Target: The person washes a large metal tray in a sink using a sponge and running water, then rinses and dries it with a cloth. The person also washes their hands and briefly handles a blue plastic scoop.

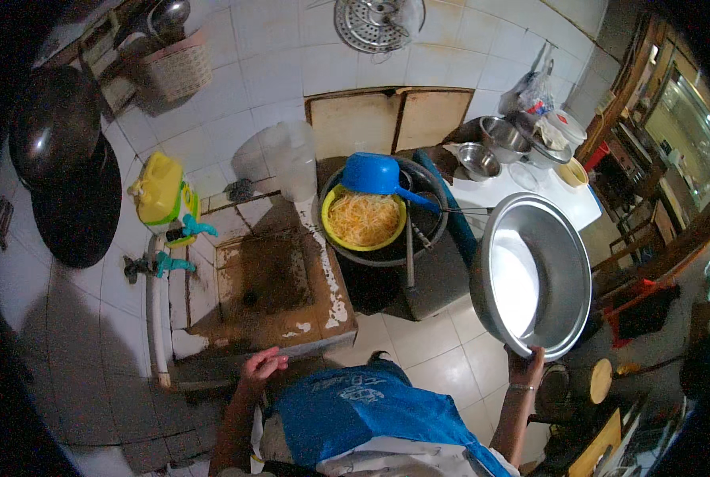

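My right hand point(527, 365) grips the near rim of a large metal basin point(561, 274), which is tilted so that its inside faces me. No contents show in it. My left hand point(262, 365) hangs by the front edge of a worn tiled sink point(325, 331), fingers a little apart and nothing in them. Whether it touches the edge I cannot tell. Beyond the sink's right side, a yellow bowl point(329, 229) of pale shredded food point(364, 219) rests on a dark round vessel point(355, 256). A blue plastic dipper point(370, 172) lies over the bowl's far rim.
Two taps with teal handles point(200, 226) and a yellow jug point(161, 188) stand left of the sink. Woks point(57, 125) hang on the left wall. Metal bowls point(480, 161) crowd a white tabletop point(569, 200) at the back right. A metal handle point(410, 256) juts from the vessel.
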Motion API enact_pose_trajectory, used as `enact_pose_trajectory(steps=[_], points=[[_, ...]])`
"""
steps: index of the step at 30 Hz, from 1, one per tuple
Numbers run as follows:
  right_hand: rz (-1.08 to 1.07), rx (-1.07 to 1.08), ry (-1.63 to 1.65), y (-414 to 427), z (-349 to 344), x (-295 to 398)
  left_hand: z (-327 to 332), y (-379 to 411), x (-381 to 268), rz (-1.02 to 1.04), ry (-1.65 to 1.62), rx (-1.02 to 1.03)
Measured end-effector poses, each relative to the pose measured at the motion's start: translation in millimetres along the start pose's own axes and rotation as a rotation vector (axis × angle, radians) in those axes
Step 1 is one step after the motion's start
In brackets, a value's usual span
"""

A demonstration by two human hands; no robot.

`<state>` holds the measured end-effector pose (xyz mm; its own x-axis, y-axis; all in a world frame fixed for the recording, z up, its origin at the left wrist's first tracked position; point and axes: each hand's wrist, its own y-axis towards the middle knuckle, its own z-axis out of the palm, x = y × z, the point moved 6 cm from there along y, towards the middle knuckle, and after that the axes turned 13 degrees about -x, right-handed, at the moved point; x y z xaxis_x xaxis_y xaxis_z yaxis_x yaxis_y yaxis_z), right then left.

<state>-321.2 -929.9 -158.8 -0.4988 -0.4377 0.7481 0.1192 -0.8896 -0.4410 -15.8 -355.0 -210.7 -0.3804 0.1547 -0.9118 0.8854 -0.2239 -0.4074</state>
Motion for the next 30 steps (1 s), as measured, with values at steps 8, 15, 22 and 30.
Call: enact_pose_trajectory(steps=[8,15,22,30], points=[[-0.228,0.184,-0.18,89,28,-15,6,-31,-43,-0.005,0.106,-0.096],[0.031,0.202,-0.027,117,116,-18,-2,-58,-24,0.042,-0.202,-0.244],[0.173,0.179,-0.134,74,139,-3,-34,-82,-30,0.128,-0.268,-0.496],[0.217,0.247,-0.208,78,140,2,-85,-140,-139,0.114,-0.326,-0.923]])
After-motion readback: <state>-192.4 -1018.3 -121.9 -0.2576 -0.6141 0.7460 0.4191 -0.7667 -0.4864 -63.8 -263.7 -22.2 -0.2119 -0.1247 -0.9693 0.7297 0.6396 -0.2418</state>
